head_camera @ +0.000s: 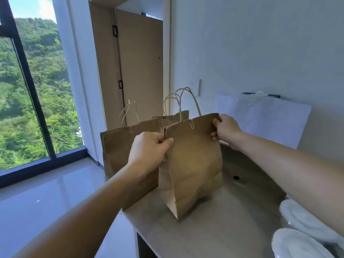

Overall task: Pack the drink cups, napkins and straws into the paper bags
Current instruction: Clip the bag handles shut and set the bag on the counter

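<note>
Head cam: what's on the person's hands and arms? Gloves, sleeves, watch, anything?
Nothing worn that shows. The left hand and right hand have no gloves, and no rings are visible on the fingers in view. The left forearm and right forearm are uncovered out to the frame edge: no sleeve, watch, wristband or markings.
</note>
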